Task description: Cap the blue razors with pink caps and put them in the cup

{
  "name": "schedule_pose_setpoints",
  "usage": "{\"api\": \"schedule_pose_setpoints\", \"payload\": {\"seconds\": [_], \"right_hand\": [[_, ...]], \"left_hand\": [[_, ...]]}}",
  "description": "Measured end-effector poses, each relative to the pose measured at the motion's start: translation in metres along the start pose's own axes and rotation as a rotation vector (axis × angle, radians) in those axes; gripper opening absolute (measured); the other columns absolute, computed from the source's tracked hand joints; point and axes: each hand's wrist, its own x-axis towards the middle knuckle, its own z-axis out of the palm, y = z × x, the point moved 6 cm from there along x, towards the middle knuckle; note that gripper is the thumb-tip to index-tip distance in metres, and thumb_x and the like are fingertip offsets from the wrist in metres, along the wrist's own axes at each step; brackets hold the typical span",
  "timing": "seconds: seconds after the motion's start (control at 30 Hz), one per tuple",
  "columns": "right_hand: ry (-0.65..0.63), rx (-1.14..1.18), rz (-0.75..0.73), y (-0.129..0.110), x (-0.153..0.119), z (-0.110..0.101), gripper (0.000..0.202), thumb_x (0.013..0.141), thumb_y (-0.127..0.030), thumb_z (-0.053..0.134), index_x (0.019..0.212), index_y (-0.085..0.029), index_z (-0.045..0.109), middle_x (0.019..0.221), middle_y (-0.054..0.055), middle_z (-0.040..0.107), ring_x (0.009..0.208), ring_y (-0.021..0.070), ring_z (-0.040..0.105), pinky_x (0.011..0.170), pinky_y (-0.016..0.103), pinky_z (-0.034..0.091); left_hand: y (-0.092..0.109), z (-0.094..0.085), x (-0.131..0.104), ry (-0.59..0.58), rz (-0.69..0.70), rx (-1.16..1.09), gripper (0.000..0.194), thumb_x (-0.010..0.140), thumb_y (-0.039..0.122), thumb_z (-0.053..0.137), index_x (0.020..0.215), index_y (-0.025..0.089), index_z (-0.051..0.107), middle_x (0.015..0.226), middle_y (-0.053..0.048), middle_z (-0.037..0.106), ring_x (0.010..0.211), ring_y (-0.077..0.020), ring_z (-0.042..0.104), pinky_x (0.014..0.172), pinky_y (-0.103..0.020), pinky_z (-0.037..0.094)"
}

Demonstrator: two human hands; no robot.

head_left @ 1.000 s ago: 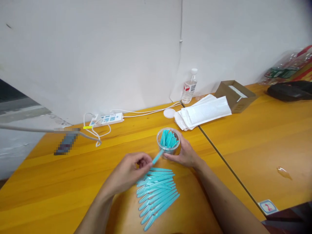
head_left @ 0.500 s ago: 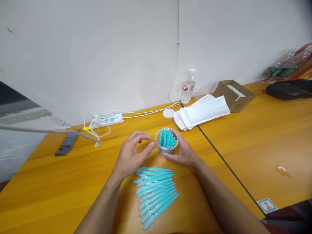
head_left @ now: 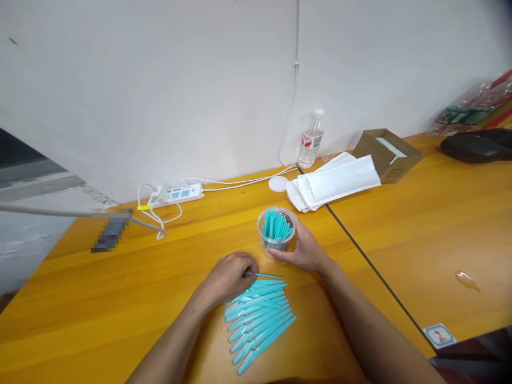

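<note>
My right hand (head_left: 302, 246) is wrapped round the side of a clear round plastic tub (head_left: 276, 249), which stands on the table. Several slim turquoise sticks that look like eyebrow razors (head_left: 276, 224) stand upright inside it. In front of the tub, more turquoise eyebrow razors (head_left: 264, 320) lie in an overlapping fan. At the top of that fan, the fingers of my left hand (head_left: 232, 274) are closed on one eyebrow razor (head_left: 269, 276). Its left part is hidden by the hand.
Behind the tub lie a round lid (head_left: 278, 183) and white padded envelopes (head_left: 336, 181). A water bottle (head_left: 311, 141), an open cardboard box (head_left: 390, 154) and a power strip (head_left: 176, 193) are along the wall. A blurred-out phone (head_left: 112, 233) lies left; a small puddle (head_left: 467, 281) is right.
My left hand has come down from beside the tub to the fan, and its fingers have closed on the topmost razor. My right hand stays on the tub.
</note>
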Motion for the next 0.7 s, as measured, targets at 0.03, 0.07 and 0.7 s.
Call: {"api": "schedule_pose_setpoints", "payload": {"seconds": [0.03, 0.07, 0.7], "right_hand": [[0.004, 0.000, -0.004, 0.000, 0.000, 0.000, 0.087, 0.071, -0.040, 0.080, 0.145, -0.022, 0.038, 0.143, 0.012, 0.052, 0.131, 0.0285, 0.051, 0.112, 0.044, 0.042], [0.005, 0.001, -0.008, 0.001, 0.000, 0.000, 0.088, 0.071, -0.040, 0.081, 0.145, -0.021, 0.037, 0.143, 0.012, 0.052, 0.132, 0.0286, 0.051, 0.112, 0.044, 0.041], [-0.001, 0.007, 0.003, 0.004, -0.001, 0.001, 0.090, 0.070, -0.041, 0.081, 0.146, -0.022, 0.036, 0.144, 0.012, 0.051, 0.132, 0.0294, 0.051, 0.113, 0.045, 0.040]], "left_hand": [[0.002, -0.009, -0.005, 0.015, -0.007, -0.053, 0.013, 0.087, 0.022, 0.057, 0.086, 0.021, 0.071, 0.081, -0.001, 0.069, 0.073, -0.0146, 0.062, 0.067, -0.023, 0.045], [0.005, -0.021, -0.010, 0.059, -0.017, -0.118, 0.016, 0.090, 0.024, 0.056, 0.094, 0.021, 0.070, 0.080, -0.001, 0.068, 0.071, -0.0137, 0.061, 0.066, -0.023, 0.046], [-0.020, 0.000, -0.024, 0.152, -0.460, 0.184, 0.019, 0.086, 0.040, 0.059, 0.089, 0.024, 0.068, 0.081, -0.002, 0.073, 0.077, -0.0212, 0.068, 0.061, -0.027, 0.033]]}}
